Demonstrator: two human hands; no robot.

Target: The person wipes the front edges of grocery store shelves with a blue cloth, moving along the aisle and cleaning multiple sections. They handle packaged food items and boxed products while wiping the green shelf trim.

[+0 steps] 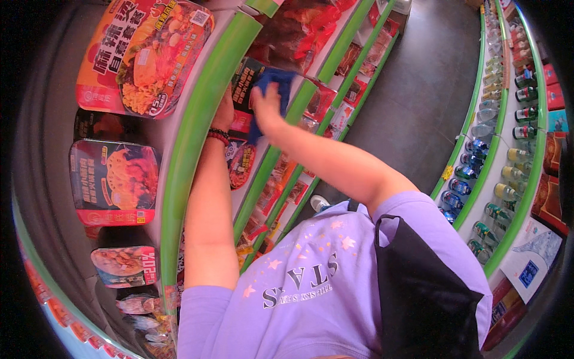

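My right hand (269, 107), slightly blurred, is on a dark blue cloth (283, 83) in front of a middle shelf. The cloth lies against a black and red boxed meal (244, 85) and hangs down past my wrist. My left hand (224, 111), with a dark red bead bracelet on its wrist, reaches in beside the same box. The green shelf edge (197, 107) covers part of it, so its fingers are mostly hidden. Below the hands, another boxed meal with a round food picture (242, 166) stands on that shelf.
On the upper shelf at left stand a large red boxed meal (143, 58), a dark one (115, 181) and a smaller one (125, 265). Lower shelves hold red packets (320, 103). Across the grey floor (385, 98), bottles (462, 186) line another shelf. A black bag (421, 278) hangs at my right side.
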